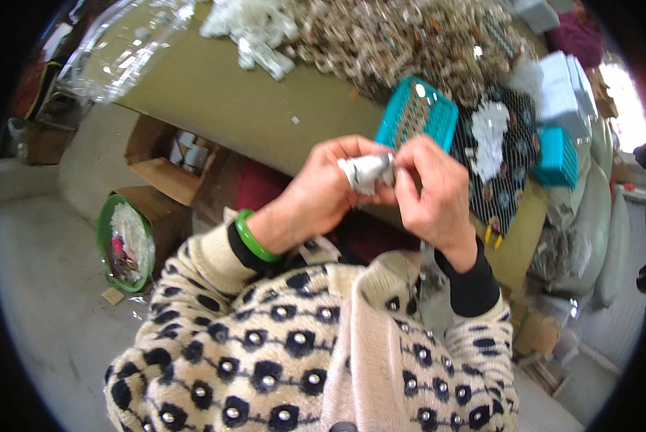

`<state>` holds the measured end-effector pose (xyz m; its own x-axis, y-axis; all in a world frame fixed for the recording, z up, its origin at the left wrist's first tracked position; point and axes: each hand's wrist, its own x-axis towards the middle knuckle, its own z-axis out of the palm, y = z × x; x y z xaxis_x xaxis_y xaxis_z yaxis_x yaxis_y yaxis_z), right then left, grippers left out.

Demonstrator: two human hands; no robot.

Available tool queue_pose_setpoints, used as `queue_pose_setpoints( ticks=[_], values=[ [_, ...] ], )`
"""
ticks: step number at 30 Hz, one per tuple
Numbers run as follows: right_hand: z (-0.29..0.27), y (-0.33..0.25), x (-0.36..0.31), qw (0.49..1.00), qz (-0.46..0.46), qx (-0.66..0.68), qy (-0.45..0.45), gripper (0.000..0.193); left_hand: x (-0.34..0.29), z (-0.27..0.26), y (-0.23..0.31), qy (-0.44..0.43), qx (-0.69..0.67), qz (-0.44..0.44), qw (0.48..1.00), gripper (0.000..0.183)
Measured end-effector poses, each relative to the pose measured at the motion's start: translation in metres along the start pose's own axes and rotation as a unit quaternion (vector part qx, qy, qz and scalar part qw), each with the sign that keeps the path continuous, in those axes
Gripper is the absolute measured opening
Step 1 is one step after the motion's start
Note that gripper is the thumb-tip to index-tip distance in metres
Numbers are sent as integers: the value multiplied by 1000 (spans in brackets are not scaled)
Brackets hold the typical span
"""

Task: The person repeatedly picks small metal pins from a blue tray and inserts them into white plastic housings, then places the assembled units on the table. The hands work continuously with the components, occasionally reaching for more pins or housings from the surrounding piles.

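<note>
Seemingly for steadiness, the left hand (pixel 307 191) grips a white bundle (pixel 368 173), the right hand (pixel 438 191) pinching its end; just beyond them, a teal basket (pixel 444 115) sits handy.

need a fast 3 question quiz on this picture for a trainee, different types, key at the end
1. True or false: the left hand holds a small white bundle.
2. Fill in: the green bangle is worn on the ____ wrist.
3. Multiple choice: what lies on the dark patterned cloth?
A) a brown cardboard box
B) white pieces
C) a round green basket

Key:
1. True
2. left
3. B
</note>
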<state>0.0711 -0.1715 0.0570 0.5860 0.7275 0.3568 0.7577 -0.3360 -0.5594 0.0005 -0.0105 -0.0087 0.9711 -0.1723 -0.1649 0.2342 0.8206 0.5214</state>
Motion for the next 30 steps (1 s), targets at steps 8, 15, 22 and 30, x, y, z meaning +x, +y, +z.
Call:
queue_pose_setpoints(
  ticks=[8, 15, 22, 30],
  values=[
    [-8, -22, 7, 994, 44, 90, 34, 10, -16, 21, 68, 62, 216, 200, 954, 23],
    [-14, -12, -7, 986, 105, 121, 34, 9, -9, -51, 232, 153, 631, 476, 594, 20],
    [-36, -27, 14, 987, 76, 119, 70, 4, -23, -64, 298, 166, 840, 457, 238, 28],
    [-129, -112, 52, 906, -238, 143, 318, 17, -109, 82, 242, -215, 550, 594, 547, 17]
  ],
)
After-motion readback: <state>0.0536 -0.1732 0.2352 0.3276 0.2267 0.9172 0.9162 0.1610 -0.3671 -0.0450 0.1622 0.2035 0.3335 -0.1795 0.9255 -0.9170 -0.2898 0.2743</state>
